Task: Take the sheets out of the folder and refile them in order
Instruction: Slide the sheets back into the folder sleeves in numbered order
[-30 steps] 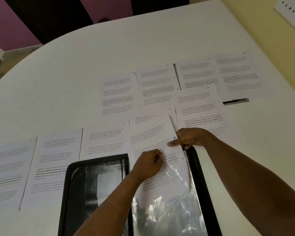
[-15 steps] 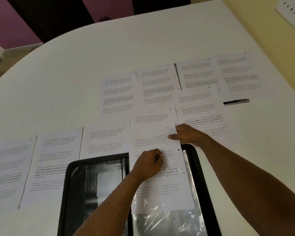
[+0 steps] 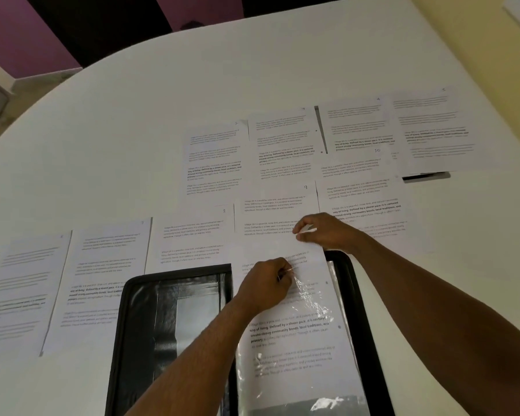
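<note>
Here, left hand [image 3: 266, 285] grip pinching plastic sleeve [image 3: 308, 298], right hand [image 3: 324, 232] grip pinching sheet [image 3: 285, 334], folder [image 3: 354, 310] open

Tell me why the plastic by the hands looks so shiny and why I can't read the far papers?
Head view: room light glints white off the crinkled plastic sleeve the left hand pinches. The right hand holds the sheet, whose bold print is readable. The far sheets look soft and smeared, and the wide lens bends the table edge.
</note>
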Demonstrator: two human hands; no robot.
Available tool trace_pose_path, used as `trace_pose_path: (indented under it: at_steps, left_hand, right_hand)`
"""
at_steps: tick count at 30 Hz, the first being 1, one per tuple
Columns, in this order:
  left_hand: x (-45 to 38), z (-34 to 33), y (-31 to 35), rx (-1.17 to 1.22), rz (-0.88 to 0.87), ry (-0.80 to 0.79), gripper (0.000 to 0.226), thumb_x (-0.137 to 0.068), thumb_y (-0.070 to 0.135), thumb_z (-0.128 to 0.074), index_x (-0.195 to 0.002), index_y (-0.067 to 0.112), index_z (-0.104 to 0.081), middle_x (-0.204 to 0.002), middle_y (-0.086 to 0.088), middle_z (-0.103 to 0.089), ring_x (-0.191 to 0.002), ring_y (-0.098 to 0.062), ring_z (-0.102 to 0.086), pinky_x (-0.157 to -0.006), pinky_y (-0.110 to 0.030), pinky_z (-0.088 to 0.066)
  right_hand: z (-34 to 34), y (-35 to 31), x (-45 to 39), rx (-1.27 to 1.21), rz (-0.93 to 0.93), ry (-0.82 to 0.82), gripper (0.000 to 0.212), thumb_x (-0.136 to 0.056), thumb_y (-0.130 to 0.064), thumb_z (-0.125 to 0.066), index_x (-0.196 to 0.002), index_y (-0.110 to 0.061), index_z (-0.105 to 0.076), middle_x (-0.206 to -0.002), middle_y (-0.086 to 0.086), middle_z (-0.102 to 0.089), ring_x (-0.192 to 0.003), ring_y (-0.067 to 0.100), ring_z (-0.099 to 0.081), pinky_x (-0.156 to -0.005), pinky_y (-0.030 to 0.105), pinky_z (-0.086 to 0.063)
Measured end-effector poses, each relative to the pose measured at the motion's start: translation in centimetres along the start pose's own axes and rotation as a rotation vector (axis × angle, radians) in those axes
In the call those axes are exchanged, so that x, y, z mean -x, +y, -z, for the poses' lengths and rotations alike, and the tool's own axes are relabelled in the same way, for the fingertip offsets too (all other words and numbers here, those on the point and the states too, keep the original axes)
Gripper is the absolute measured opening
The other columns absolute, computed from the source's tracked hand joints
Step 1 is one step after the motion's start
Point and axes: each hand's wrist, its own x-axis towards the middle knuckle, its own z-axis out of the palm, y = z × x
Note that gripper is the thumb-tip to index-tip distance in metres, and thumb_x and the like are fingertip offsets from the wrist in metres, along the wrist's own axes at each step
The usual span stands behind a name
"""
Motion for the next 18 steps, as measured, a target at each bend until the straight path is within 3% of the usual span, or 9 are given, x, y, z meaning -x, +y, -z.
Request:
trace_pose_path:
  at_steps: [4,6,8,12,15,18]
  left_hand:
    - [0.0,-0.1,-0.2,0.005,-0.023,0.002,0.013,-0.093,0.021,-0.057,-0.090,0.011,-0.065,-0.082,-0.001,-0.067,-0.075,-0.016,-0.062,-0.073,-0.033,-0.053]
    - [0.0,-0.1,-0.2,-0.001,-0.036,0.009,0.013,-0.092,0.020,-0.058,-0.087,0.010,-0.064,-0.080,0.000,-0.065,-0.073,-0.016,-0.060,-0.070,-0.032,-0.052]
    - [-0.1,-0.1,-0.2,0.006,-0.039,0.014,0.012,-0.092,0.018,-0.058,-0.085,0.010,-0.063,-0.077,0.002,-0.063,-0.070,-0.015,-0.058,-0.067,-0.030,-0.049]
    - [0.0,-0.1,-0.3,0.018,-0.031,0.012,0.010,-0.091,0.017,-0.059,-0.085,0.010,-0.063,-0.075,0.002,-0.063,-0.067,-0.015,-0.058,-0.065,-0.031,-0.049]
    - [-0.1,-0.1,-0.4,0.015,-0.027,0.010,0.011,-0.092,0.018,-0.058,-0.084,0.011,-0.062,-0.074,0.001,-0.063,-0.067,-0.015,-0.058,-0.064,-0.029,-0.048]
    - [0.1,-0.1,-0.3,0.010,-0.033,0.010,0.012,-0.093,0.018,-0.057,-0.084,0.011,-0.061,-0.072,0.003,-0.061,-0.063,-0.011,-0.055,-0.058,-0.018,-0.043]
  right_hand:
    - [-0.2,-0.5,0.0,0.256,-0.082,-0.359,0.024,-0.085,-0.030,-0.072,-0.108,-0.023,-0.069,-0.111,0.005,-0.065,-0.095,0.019,-0.060,-0.079,0.033,-0.052]
    - [-0.3,-1.1,0.1,0.303,-0.070,-0.420,0.019,-0.087,-0.032,-0.070,-0.104,-0.023,-0.070,-0.109,0.002,-0.067,-0.093,0.015,-0.058,-0.083,0.032,-0.048]
    - [-0.8,-1.8,0.0,0.394,0.003,-0.388,0.024,-0.092,-0.033,-0.063,-0.111,-0.020,-0.069,-0.106,-0.008,-0.061,-0.097,0.009,-0.053,-0.089,0.027,-0.042]
    - [-1.8,-2.5,-0.1,0.683,-0.024,-0.679,0.024,-0.096,-0.031,-0.057,-0.113,-0.017,-0.067,-0.104,0.005,-0.063,-0.092,0.017,-0.053,-0.089,0.037,-0.047]
    - [-1.8,-3.2,0.1,0.752,-0.003,-0.684,0.028,-0.100,-0.027,-0.049,-0.121,-0.013,-0.061,-0.113,0.008,-0.060,-0.099,0.020,-0.052,-0.088,0.033,-0.041]
    - [-1.9,-3.5,0.1,0.672,0.033,-0.639,0.028,-0.102,-0.020,-0.044,-0.126,-0.012,-0.055,-0.122,0.009,-0.056,-0.107,0.022,-0.050,-0.089,0.032,-0.037]
